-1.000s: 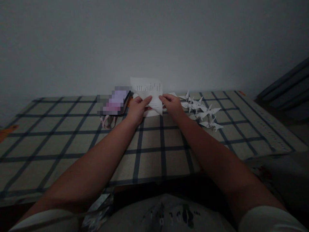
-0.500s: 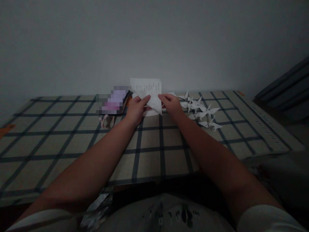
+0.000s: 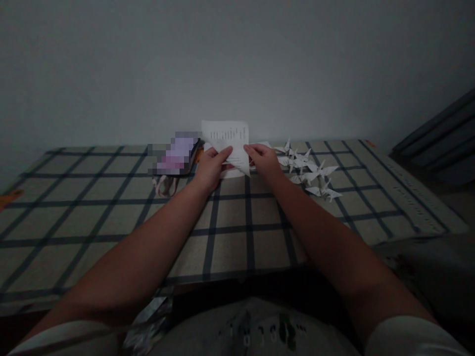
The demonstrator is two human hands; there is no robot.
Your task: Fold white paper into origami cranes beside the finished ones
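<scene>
A sheet of printed paper [image 3: 232, 132] is held up above the far part of the table, partly folded over along a slanting edge. My left hand [image 3: 211, 168] pinches its lower left, thumb on the front and the other fingers mostly hidden behind. At the right edge of the sheet, my right hand [image 3: 264, 160] grips it between thumb and fingers. More white paper [image 3: 232, 174] lies on the table beneath my hands. Several folded paper cranes [image 3: 308, 170] rest in a loose cluster just right of my right hand.
A phone [image 3: 176, 155] with a blurred-out screen leans left of my left hand, a pale strap [image 3: 165, 186] in front of it. The checked tablecloth [image 3: 230, 247] covers the table, which meets a grey wall [image 3: 237, 64]. A crumpled shiny wrapper [image 3: 150, 324] is near my lap.
Almost nothing differs. Both hands keep the same hold on the paper, which has shifted very slightly to the right in view.
</scene>
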